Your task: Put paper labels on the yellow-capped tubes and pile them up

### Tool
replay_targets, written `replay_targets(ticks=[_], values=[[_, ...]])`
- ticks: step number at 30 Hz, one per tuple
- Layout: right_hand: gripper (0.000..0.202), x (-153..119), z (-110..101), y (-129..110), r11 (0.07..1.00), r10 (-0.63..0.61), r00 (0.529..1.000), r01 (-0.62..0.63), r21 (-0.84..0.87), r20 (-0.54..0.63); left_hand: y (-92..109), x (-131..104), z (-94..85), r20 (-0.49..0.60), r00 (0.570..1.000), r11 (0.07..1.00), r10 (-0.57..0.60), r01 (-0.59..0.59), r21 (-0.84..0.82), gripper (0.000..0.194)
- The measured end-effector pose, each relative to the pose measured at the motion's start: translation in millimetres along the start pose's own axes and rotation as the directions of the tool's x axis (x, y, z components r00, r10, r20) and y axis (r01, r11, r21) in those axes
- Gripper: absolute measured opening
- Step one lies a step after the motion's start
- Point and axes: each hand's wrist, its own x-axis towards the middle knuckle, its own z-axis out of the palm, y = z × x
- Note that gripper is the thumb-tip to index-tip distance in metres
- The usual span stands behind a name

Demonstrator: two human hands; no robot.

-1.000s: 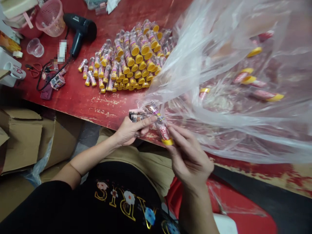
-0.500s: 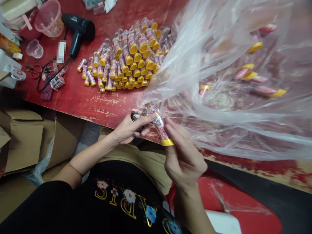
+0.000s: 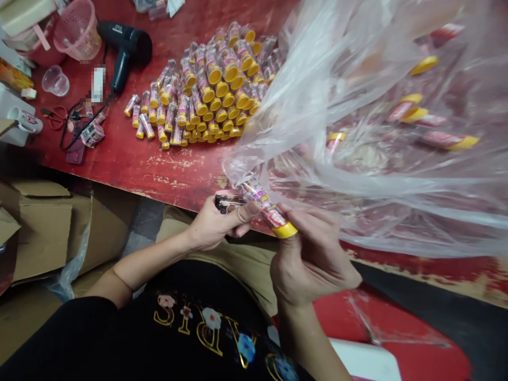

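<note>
My left hand [image 3: 222, 222] is closed round a small dark printed packet [image 3: 229, 203], and its thumb lies against the side of a clear tube. My right hand [image 3: 313, 248] pinches that yellow-capped tube [image 3: 266, 205] near its cap, which points down and right. Pink and purple print shows on the tube. Just beyond it lies a large clear plastic bag [image 3: 349, 185] with several yellow-capped tubes inside. A pile of similar tubes [image 3: 214, 79] is stacked on the red table [image 3: 166, 174], caps mostly facing me.
A dark hair dryer [image 3: 125, 47], a pink basket [image 3: 77, 32], a clear cup [image 3: 55, 81], red-handled scissors [image 3: 55, 117] and a white mug [image 3: 24, 120] are at the left. Cardboard boxes [image 3: 43, 227] stand below the table edge, and a red seat [image 3: 397, 328] is at lower right.
The held tube has turned, showing more of its printed side, and shifted slightly right and down. My right hand has moved right with it; my left hand has moved slightly.
</note>
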Motion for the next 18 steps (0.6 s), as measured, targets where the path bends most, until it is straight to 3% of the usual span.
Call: replay_targets(ticks=[6,13,18], values=[[0.037,6,-1,-4,1.0,0.028,0.996,-0.028,0.003,0.09,-5,-6,1.6,0.016,1.0,0.999,0.015,-0.016,0.044,0.058],[0.034,11,4,-10,0.998,-0.059,0.998,0.06,0.014,-0.035,2,-12,11.7,0.008,1.0,0.999,0.028,-0.028,0.024,0.059],[0.026,11,3,-16,1.0,-0.009,0.999,0.008,-0.019,-0.035,6,-15,17.8,-0.048,0.998,0.999,-0.036,0.035,-0.012,0.063]])
